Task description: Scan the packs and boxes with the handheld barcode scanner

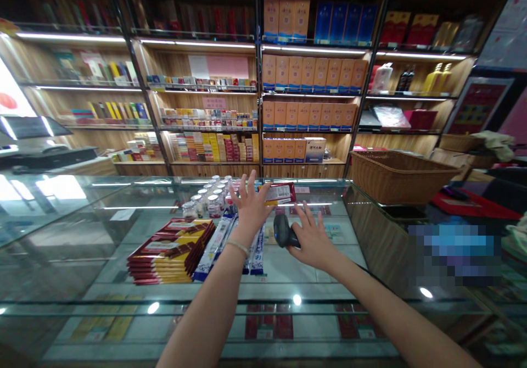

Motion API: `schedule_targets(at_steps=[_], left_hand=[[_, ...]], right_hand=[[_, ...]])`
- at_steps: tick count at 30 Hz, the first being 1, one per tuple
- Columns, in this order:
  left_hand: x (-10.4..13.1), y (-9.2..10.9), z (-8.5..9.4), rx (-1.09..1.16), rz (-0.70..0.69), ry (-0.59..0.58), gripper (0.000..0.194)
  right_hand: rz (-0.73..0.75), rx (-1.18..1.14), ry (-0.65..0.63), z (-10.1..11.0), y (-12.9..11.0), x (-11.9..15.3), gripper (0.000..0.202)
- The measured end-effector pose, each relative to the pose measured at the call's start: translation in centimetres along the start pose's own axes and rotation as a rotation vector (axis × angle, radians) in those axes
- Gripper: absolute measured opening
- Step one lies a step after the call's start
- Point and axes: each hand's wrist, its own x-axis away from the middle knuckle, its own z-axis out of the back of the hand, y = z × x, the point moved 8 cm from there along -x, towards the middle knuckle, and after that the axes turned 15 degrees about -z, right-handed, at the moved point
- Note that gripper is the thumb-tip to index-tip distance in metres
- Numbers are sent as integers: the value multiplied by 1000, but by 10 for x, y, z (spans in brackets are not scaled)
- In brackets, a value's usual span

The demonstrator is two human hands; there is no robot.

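Red and yellow, a small packet [282,193] is showing its pale printed panel just beside the left hand [249,211], at about two o'clock from the palm. That hand's fingers are standing wide apart, the thumb is lying by the packet's near end, and whether it is pinching the wrapper I cannot tell. At four o'clock from the left hand, the right hand [313,241] is firmly holding a dark scanner [281,230] by its handle, while its longer fingers are pointing out loosely. Both hands are hovering over a glass counter [288,283]. From the left hand, a stack of chocolate bars [168,252] is lying at eight o'clock, blue and white packets [214,247] are lying around seven, and lidded jars [212,200] are standing between nine and ten. A wicker basket [395,178] is sitting at two o'clock from the right hand, and orange boxes [315,74] are filling shelves at twelve.
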Motion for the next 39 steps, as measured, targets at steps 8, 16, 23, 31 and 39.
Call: schedule_targets(at_steps=[8, 16, 23, 31, 39], left_hand=[[0, -1, 1, 2, -1, -5, 66], [0, 0, -1, 13, -1, -24, 70], [-1, 0, 0, 13, -3, -35, 71], [-2, 7, 5, 15, -29, -37, 72], [-7, 20, 12, 30, -78, -28, 76]], right_hand=[[-51, -81, -53, 0, 13, -7, 77], [-165, -140, 161, 32, 54, -57, 80], [-166, -47, 247, 26, 70, -92, 87], [-148, -106, 314, 20, 70, -88, 84], [-84, -131, 373, 42, 67, -72, 71]])
